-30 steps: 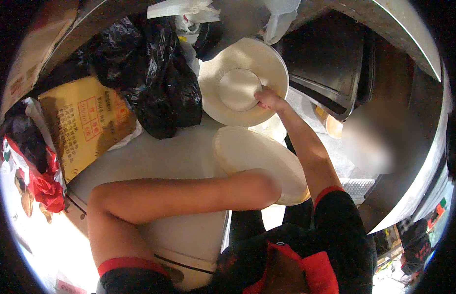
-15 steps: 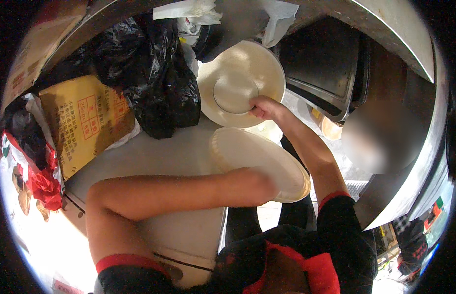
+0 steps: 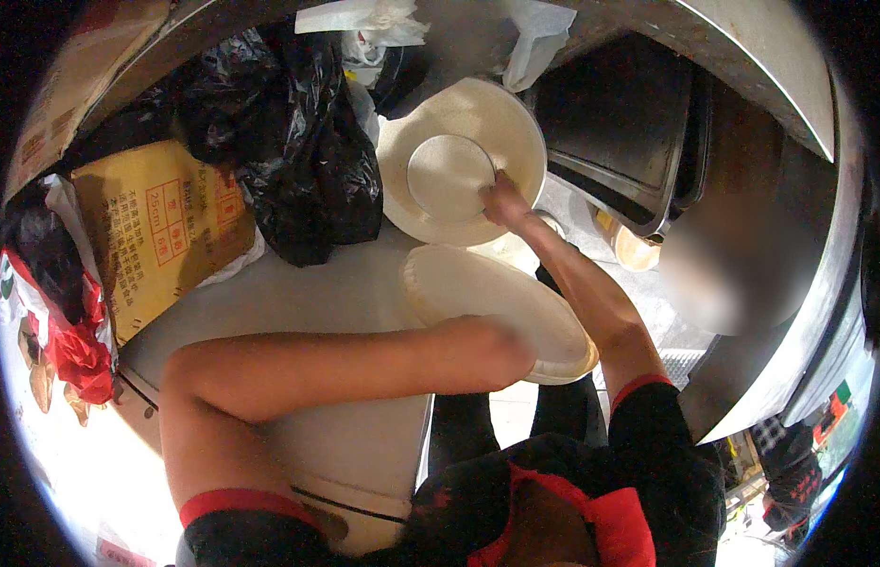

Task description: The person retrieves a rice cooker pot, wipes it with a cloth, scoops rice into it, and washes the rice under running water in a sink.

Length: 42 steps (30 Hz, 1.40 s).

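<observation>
A shallow oval basket (image 3: 497, 293), pale and ridged along its rim, lies slanted across the edge of the white surface. My left hand (image 3: 483, 354) is closed on its near side; the fingertips are blurred. Beyond it stands a wide cream-coloured round bowl (image 3: 402, 203), with a circle outlined at its bottom. My right hand (image 3: 506, 203) reaches in over the bowl's right side, its fingers curled together beside that circle. What they hold, if anything, is hidden.
Black plastic bags (image 3: 312, 180) sit left of the bowl, against a yellow carton (image 3: 161, 236). Dark trays (image 3: 605, 123) lean at the right. The white worktop (image 3: 270, 302) stretches under my left arm. A round tub (image 3: 637, 253) stands lower, beyond my right forearm.
My right hand has shifted slightly within the bowl, its fingers now higher beside the circle. My left hand and the oval basket stay nearly in place.
</observation>
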Each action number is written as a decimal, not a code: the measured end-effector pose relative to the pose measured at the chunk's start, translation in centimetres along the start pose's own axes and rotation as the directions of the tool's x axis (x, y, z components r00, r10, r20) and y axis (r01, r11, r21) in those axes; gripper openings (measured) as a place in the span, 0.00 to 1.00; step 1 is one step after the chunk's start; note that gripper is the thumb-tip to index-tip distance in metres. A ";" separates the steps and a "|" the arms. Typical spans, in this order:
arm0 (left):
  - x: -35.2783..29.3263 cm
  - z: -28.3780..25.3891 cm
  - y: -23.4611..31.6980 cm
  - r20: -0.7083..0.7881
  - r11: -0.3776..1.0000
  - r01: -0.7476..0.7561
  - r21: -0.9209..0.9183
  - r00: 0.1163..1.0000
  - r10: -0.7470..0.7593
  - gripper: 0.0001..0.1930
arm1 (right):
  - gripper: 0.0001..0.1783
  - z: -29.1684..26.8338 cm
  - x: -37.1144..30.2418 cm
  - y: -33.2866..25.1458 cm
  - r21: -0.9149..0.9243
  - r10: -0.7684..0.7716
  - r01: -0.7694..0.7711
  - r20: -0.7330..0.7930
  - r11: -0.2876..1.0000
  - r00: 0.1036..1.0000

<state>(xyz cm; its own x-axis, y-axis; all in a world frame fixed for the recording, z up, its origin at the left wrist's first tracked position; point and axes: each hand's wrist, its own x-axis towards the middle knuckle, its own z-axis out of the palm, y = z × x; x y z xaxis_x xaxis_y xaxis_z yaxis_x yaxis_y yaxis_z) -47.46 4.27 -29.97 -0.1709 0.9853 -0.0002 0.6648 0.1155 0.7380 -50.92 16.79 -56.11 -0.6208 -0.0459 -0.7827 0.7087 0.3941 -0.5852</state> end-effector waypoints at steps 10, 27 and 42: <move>-0.1 -0.5 -0.3 0.017 1.000 0.007 -0.012 1.000 -0.007 0.08 | 0.21 -2.7 -2.2 -2.5 -0.604 -0.361 0.240 -0.084 0.760 0.929; 0.0 -1.1 -0.8 0.024 0.998 0.025 -0.053 0.999 -0.024 0.07 | 0.13 -5.2 -2.2 -0.7 0.582 -0.042 -0.046 0.136 0.812 0.990; 0.6 -2.2 -1.5 -0.057 1.000 -0.005 -0.016 0.998 0.004 0.07 | 0.15 -4.7 -2.8 -0.2 -0.335 -0.369 0.337 -0.037 0.880 0.929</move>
<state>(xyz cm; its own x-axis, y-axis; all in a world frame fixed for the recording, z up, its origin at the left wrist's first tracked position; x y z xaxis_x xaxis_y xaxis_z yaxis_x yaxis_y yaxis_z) -50.13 4.37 -29.63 -0.2096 0.9769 0.0412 0.6541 0.1088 0.7486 -50.88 21.13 -52.84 -0.8505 -0.1543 -0.5029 0.3025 0.6386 -0.7076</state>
